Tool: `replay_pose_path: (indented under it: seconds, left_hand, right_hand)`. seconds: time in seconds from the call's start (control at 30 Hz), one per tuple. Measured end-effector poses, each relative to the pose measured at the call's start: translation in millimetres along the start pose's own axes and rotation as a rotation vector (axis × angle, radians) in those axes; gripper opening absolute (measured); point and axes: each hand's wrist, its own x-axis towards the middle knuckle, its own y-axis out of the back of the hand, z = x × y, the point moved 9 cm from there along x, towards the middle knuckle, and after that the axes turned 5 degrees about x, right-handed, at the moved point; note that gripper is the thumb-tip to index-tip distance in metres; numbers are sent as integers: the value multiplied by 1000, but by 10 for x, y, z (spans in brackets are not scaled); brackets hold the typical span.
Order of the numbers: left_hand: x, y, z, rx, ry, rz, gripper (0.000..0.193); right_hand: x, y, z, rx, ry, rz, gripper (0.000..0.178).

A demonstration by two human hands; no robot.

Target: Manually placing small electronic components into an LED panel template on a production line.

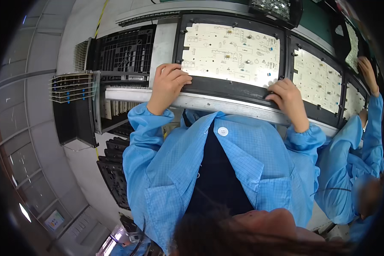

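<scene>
Cream circuit panel (230, 54) lies in the black frame (230, 88) beyond the metal rail (209, 103); left hand (166, 86) and right hand (289, 96) curl at its near corners, grip unclear, so uneven pushing might jam it.

An electronics assembly line: cream circuit boards (232, 49) in black carrier frames (226, 87) along a metal rail (226, 107), stacked boards (71, 88) at left, a blue-smocked co-worker (339, 158) at right.
</scene>
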Motion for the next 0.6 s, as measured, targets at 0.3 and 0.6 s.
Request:
replay_pose_path:
  seconds: [0.3,0.6]
  left_hand:
    - [56,-89,112,249,375,192,12]
    - [445,-467,883,153,127,-80,54]
  right_hand:
    - [-306,-94,179,-231,-321,397,16]
    - [-161,184,323,-264,-207,426,21]
